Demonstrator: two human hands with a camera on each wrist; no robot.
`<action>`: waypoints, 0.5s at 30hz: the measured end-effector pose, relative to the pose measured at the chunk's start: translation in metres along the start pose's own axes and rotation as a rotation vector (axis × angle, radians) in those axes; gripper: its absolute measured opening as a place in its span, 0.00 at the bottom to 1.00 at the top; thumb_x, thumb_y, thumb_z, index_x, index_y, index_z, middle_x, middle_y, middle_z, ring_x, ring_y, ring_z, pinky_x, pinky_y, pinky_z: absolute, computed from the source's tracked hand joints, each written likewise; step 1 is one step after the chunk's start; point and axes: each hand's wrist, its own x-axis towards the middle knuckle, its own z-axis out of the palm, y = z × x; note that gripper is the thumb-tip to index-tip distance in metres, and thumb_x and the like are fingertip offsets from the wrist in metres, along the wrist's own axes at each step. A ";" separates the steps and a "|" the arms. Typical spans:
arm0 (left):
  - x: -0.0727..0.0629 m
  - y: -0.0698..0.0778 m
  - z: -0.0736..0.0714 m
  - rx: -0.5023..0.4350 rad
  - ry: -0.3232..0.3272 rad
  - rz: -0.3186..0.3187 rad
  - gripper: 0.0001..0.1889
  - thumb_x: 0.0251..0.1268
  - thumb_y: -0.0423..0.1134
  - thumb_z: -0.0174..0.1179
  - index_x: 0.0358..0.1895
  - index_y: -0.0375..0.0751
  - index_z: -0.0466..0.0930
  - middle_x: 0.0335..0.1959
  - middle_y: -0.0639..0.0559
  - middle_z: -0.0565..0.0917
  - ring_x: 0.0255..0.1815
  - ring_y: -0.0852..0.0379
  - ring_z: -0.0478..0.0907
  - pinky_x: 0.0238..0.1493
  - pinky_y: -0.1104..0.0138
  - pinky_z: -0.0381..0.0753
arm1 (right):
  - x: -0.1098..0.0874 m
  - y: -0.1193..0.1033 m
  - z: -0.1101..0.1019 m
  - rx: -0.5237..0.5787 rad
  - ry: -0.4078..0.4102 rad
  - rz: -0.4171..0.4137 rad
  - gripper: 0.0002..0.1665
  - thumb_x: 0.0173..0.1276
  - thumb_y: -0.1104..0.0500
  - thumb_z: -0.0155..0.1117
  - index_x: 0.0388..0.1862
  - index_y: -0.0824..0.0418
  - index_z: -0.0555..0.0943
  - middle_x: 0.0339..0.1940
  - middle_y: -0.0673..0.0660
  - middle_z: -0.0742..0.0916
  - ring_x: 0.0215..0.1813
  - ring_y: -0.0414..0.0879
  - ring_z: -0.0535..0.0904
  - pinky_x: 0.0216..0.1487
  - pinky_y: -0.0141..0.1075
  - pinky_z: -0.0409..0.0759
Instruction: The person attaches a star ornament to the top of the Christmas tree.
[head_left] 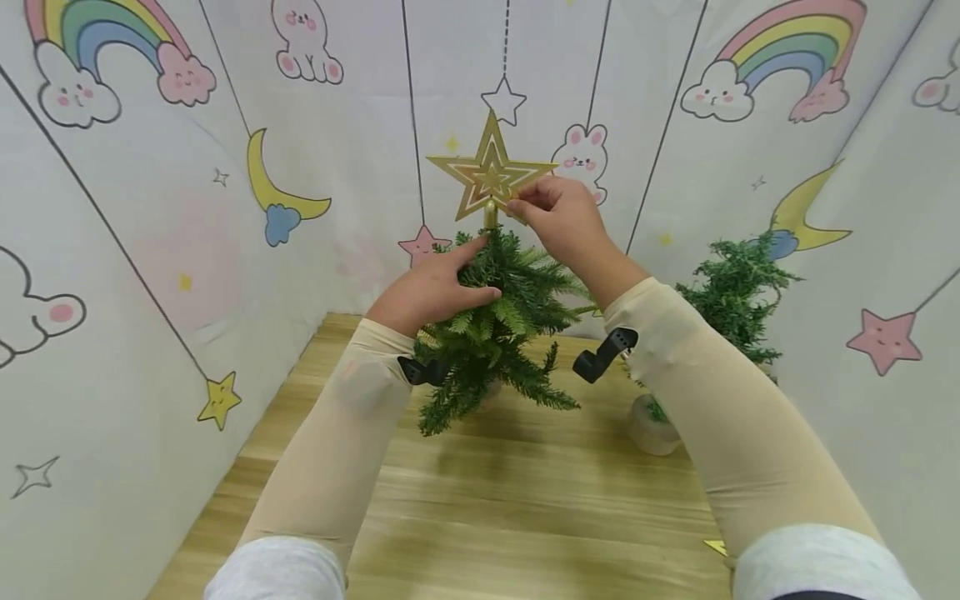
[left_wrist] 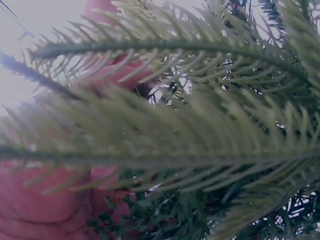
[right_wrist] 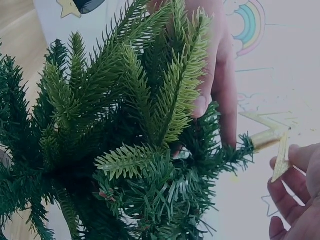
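A gold star tree topper [head_left: 492,171] stands upright at the tip of a small green artificial Christmas tree [head_left: 498,333]. My right hand [head_left: 566,221] pinches the star's lower right part between thumb and fingers, also visible in the right wrist view. The star's gold stem [head_left: 491,213] meets the top twigs; how far it sits over the tip cannot be told. Around the tree's upper part my left hand [head_left: 435,287] holds the branches, index finger just below the stem and thumb across the front. Needles hide its other fingers, and branches [left_wrist: 165,130] cover most of the left wrist view.
A second small tree [head_left: 731,308] in a pale round base [head_left: 652,427] stands to the right, partly behind my right forearm. Wood-grain surface [head_left: 480,517] lies below. A small yellow piece [head_left: 716,547] lies near the right sleeve. Patterned white cloth walls [head_left: 360,167] surround the area.
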 end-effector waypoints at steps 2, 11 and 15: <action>0.000 0.000 0.000 -0.003 -0.003 -0.001 0.48 0.71 0.66 0.61 0.85 0.71 0.40 0.83 0.49 0.61 0.79 0.46 0.64 0.74 0.44 0.66 | -0.001 0.001 0.000 0.005 0.001 0.002 0.14 0.78 0.51 0.65 0.53 0.58 0.87 0.50 0.53 0.90 0.54 0.44 0.84 0.61 0.43 0.79; -0.004 0.000 -0.002 -0.036 0.008 -0.028 0.47 0.71 0.66 0.60 0.85 0.72 0.41 0.84 0.51 0.57 0.81 0.46 0.59 0.75 0.43 0.63 | -0.006 0.002 -0.004 -0.013 -0.005 -0.010 0.15 0.78 0.49 0.65 0.53 0.55 0.87 0.50 0.52 0.90 0.53 0.44 0.83 0.57 0.44 0.79; -0.004 -0.003 -0.001 -0.055 0.023 -0.048 0.47 0.72 0.66 0.59 0.85 0.70 0.41 0.84 0.51 0.57 0.82 0.45 0.56 0.76 0.42 0.61 | -0.011 0.004 -0.010 -0.014 0.017 0.006 0.18 0.78 0.47 0.64 0.58 0.54 0.85 0.54 0.50 0.89 0.57 0.43 0.82 0.60 0.44 0.78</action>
